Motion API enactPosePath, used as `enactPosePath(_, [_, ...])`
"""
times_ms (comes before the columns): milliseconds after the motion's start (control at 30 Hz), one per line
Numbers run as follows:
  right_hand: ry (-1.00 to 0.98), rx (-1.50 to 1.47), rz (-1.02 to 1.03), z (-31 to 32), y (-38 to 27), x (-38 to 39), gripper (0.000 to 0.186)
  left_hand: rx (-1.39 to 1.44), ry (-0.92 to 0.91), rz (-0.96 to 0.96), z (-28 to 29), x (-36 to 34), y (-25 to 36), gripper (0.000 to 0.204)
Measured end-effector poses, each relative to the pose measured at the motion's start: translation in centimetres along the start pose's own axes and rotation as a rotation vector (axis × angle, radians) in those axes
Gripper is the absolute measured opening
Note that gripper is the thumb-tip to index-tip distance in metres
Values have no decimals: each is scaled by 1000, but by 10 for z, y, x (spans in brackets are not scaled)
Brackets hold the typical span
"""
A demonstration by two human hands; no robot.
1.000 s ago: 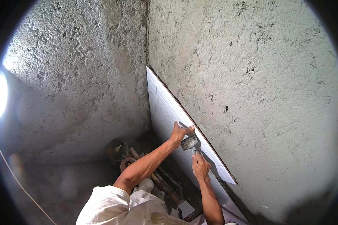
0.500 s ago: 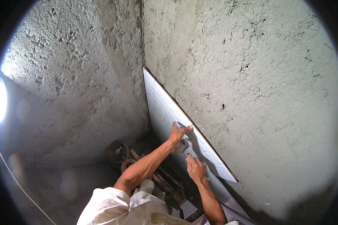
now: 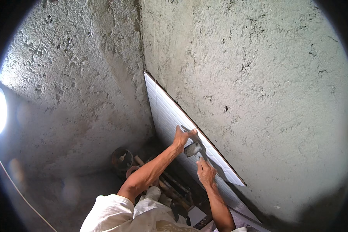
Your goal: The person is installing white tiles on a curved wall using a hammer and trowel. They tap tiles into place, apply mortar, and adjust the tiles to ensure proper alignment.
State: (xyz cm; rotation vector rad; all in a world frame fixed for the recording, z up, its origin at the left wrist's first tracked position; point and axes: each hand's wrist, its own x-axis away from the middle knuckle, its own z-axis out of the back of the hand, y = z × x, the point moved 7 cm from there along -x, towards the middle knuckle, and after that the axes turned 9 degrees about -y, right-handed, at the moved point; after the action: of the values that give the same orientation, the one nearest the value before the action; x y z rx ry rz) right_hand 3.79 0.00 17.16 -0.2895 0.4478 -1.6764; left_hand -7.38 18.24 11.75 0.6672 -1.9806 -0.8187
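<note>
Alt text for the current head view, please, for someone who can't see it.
A bare right hand grips a grey, block-headed mallet close to white, patterned tiles, with the bare left hand spread over them. A rough grey plastered wall rises above.

Near the frame's centre, our left hand [image 3: 183, 137] is on the tiles [image 3: 162, 104], which line the right-hand wall [image 3: 266, 96]; the mallet [image 3: 192, 149] lies between it and our right hand [image 3: 207, 174], lower right. We have the bucket [image 3: 113, 158] lower left of centre.
</note>
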Motion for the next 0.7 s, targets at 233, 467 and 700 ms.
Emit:
enactPosePath(233, [18, -6, -52, -2, 16, 3, 26, -2, 27, 2, -7, 2, -2, 122])
enactPosePath(467, [-136, 16, -43, 2, 7, 11, 26, -42, 31, 38, 6, -4, -8, 127])
enactPosePath(700, [-269, 66, -211, -13, 28, 26, 29, 47, -62, 40, -22, 7, -41, 109])
